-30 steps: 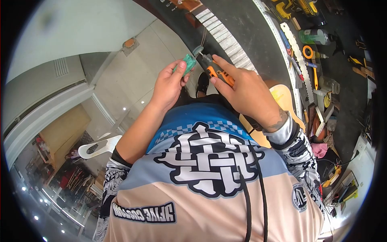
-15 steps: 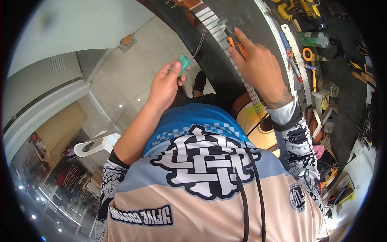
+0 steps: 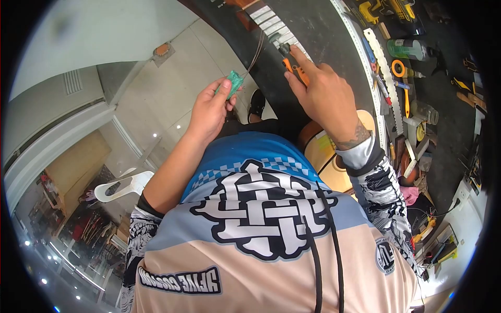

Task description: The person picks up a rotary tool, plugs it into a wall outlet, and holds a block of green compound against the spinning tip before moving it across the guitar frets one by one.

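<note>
Right hand (image 3: 323, 99) has its grip wrapped around an orange-and-black rotary tool (image 3: 290, 61), index finger stretched along the body, tip down on the taped guitar neck (image 3: 271, 23) that lies across the dark bench (image 3: 323, 31). Left hand (image 3: 209, 112) is off to the side over the floor, well apart from the neck, pinching a small green block (image 3: 234, 83) between thumb and fingertips. Files, a saw blade (image 3: 389, 78) and a bottle (image 3: 407, 48) are scattered further along the bench.

bench (image 3: 334, 31) | dark top | on it: guitar (image 3: 326, 151), saw blade (image 3: 386, 78), green bottle (image 3: 407, 49)
</note>
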`<move>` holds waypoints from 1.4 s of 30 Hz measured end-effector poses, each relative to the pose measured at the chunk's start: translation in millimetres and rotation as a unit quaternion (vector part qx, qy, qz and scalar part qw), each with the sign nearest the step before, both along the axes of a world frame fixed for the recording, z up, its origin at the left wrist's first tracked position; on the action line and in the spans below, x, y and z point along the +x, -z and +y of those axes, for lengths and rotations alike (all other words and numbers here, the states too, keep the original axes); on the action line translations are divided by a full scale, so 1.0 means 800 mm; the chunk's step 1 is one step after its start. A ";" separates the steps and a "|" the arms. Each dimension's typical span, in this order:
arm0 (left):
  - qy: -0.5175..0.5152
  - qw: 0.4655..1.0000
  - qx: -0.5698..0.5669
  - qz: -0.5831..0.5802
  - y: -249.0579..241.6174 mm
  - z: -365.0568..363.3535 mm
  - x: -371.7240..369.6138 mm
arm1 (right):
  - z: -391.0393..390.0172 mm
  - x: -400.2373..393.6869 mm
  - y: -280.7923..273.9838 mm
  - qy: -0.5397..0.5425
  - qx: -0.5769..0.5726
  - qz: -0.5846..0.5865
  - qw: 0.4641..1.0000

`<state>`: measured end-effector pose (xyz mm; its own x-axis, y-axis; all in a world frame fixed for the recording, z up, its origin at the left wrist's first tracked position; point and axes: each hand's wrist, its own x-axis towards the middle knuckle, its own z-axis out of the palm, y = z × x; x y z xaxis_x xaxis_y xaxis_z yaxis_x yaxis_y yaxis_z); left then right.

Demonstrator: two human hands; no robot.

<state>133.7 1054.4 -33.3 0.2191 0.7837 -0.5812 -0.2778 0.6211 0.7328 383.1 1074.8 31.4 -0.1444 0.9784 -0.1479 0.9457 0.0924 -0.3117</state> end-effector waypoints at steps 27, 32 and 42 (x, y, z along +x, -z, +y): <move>0.006 0.999 0.006 -0.048 0.003 -0.002 0.011 | -0.036 -0.020 -0.033 -0.040 -0.063 0.124 0.989; 0.009 0.999 0.013 -0.043 0.000 -0.003 0.012 | -0.037 -0.022 -0.032 -0.047 -0.079 0.134 0.987; 0.000 0.999 0.013 -0.029 -0.001 -0.007 0.013 | -0.041 -0.016 -0.028 -0.023 -0.067 0.118 0.990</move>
